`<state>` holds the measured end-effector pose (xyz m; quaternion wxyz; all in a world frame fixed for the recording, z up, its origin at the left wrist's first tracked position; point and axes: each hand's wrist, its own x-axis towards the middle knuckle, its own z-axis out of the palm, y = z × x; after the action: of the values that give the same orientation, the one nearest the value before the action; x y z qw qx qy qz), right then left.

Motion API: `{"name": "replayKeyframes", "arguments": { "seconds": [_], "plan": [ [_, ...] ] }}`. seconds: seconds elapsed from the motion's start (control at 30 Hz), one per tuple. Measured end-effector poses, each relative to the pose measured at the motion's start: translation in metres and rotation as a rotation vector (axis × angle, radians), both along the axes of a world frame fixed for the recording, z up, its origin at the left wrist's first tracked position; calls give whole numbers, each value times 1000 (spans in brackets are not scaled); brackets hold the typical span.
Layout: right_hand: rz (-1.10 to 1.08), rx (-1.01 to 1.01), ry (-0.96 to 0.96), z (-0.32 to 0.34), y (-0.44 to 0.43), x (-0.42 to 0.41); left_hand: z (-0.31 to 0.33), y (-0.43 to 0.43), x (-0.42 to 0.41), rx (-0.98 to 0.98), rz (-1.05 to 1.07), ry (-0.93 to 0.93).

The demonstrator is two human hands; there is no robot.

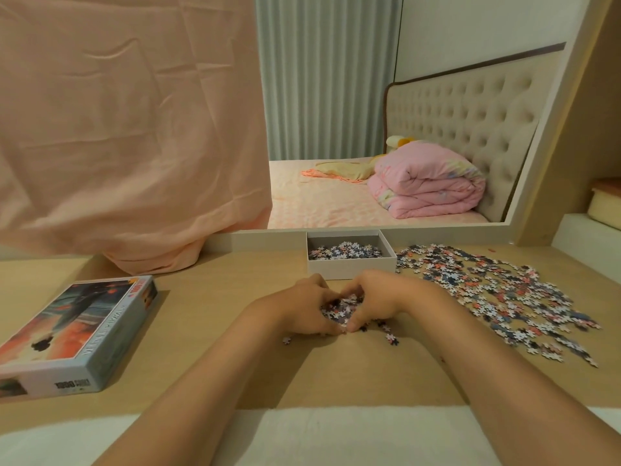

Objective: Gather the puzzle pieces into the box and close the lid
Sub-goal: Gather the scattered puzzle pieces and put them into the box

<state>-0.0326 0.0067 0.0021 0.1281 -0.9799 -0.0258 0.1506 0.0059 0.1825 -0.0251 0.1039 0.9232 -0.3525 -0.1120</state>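
puzzle pieces [341, 306]: small heap on table [235, 297], cupped between both hands | left hand [307, 309], right hand [376, 297]: fingers curled round heap, thumbs meeting on its near side | box [351, 265]: just beyond fingertips, open, partly filled | stray pieces [391, 338]: beside right thumb | loose spread [497, 290]: right of right hand | lid [77, 334]: well left of left hand

The pale wooden worktop [208, 331] carries a white open cardboard box [351, 267] at the far middle, a picture-printed cardboard lid [74, 334] at the near left, and a wide scatter of small puzzle pieces [497, 297] on the right. In the middle, the left hand [304, 307] and right hand [376, 297] cup a small heap of pieces [341, 306].
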Motion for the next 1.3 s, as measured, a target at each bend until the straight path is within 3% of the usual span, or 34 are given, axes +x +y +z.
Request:
{"name": "replayKeyframes", "arguments": {
  "seconds": [0.43,0.7,0.9,1.07,1.2,1.3],
  "plan": [
    [-84,187,-243,-10,4,5,-6,-4,7,-334,87,-124],
    [-195,608,-210,-5,-7,12,0,-7,22,-593,187,30],
    [-299,863,-429,18,-22,39,26,-19,59,-655,209,-126],
    [-333,681,-694,5,-31,70,13,-32,89,-484,222,-243],
    [-173,408,-569,-4,-36,78,3,-34,98,-425,216,-350],
    [-142,373,-516,-6,-38,79,2,-33,100,-452,188,-358]
  ]
}}
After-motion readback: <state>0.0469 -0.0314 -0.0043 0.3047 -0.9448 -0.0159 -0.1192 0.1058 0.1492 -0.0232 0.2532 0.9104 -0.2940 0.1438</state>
